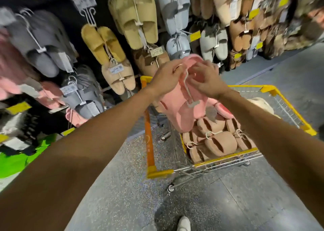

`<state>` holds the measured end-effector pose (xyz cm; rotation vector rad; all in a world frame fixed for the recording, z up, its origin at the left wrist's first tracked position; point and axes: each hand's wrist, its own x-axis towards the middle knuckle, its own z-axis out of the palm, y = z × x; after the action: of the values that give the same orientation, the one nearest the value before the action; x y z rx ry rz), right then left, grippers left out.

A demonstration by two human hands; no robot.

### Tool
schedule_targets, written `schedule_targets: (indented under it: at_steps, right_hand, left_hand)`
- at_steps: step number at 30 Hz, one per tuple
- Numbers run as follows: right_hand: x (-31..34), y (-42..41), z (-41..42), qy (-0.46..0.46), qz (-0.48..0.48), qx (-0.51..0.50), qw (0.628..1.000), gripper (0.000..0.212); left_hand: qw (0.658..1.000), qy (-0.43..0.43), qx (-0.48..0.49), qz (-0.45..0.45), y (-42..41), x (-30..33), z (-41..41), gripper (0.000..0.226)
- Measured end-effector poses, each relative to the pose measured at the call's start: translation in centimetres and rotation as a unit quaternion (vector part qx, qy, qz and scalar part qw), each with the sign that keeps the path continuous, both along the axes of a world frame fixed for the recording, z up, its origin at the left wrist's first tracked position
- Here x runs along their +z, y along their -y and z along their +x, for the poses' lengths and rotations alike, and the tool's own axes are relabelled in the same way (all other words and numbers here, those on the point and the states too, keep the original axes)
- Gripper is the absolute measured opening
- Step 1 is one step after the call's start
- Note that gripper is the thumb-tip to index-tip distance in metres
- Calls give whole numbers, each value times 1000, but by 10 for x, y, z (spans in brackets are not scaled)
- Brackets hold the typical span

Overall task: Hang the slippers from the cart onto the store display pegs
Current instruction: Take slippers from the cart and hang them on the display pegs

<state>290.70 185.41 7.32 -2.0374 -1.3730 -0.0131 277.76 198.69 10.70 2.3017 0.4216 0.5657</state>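
Both hands are raised together over the cart. The left hand [166, 74] pinches the hooked top of a white plastic hanger [188, 90], and the right hand [205, 79] curls its fingers round the upper edge of the pink slippers [182, 106] clipped to it — the pair dangles below both palms, just in front of the display wall.

By the look of them the slippers are light and soft, likely to flop and swing, while the hanger is thin and stiff; the hook is probably the place to hold, since it must slide over a peg.

Below and to the right of the hands, the yellow-rimmed wire cart [226, 156] holds a heap of tan slippers [217, 143] on their own white hangers, with something cream-coloured at its far end, too blurred to name. Beyond and to the left of the hands, pegs already carry yellow slippers [103, 43], beige and grey pairs.
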Motion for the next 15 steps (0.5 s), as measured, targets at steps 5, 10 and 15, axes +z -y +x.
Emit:
schedule_targets:
  at_steps: [5,10,15]
  right_hand:
    - [87,-51,-44,-18,124,72,989,39]
    - [164,-116,-100,41,196,75,977,24]
    - [212,-206,-145,-22,288,96,953,16]
  left_hand:
    - [994,90,48,38,-35,86,-43,29]
    - [981,164,84,67,-84,164,-96,33]
    - [961,208,142,109,-156,209,-141,18]
